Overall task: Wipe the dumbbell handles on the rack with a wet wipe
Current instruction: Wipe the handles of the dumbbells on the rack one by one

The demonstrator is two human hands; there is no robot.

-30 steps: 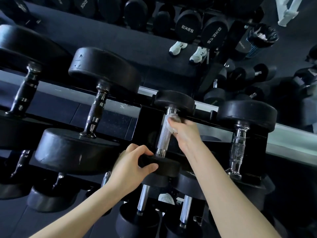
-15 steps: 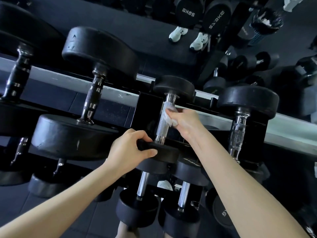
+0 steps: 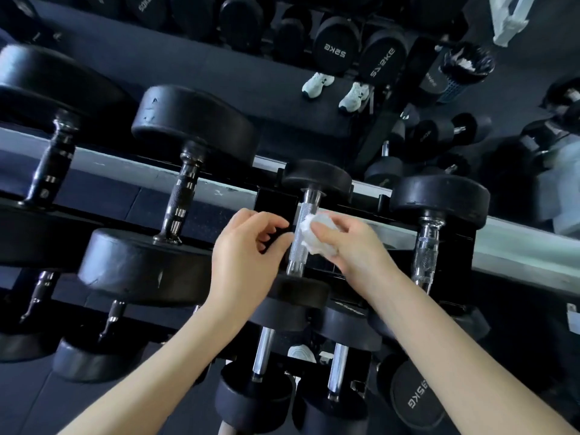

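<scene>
White wet wipe [image 3: 315, 235] in right hand [image 3: 354, 246], against chrome handle [image 3: 295, 248]

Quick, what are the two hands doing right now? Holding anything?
Left hand: fingers loosely curled beside the dumbbell handle, holding nothing.
Right hand: holding the wet wipe against that handle.

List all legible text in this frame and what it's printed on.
"52KG": upside down on the upper-row dumbbell end face.
"52.5KG": on the tilted end face beside it; the middle characters are unclear.
"50KG": on the top-edge dumbbell head; blurred, so this reading is uncertain.
"35KG": on the lower-right dumbbell end face.
Upright post lettering: too blurred to read.
</scene>
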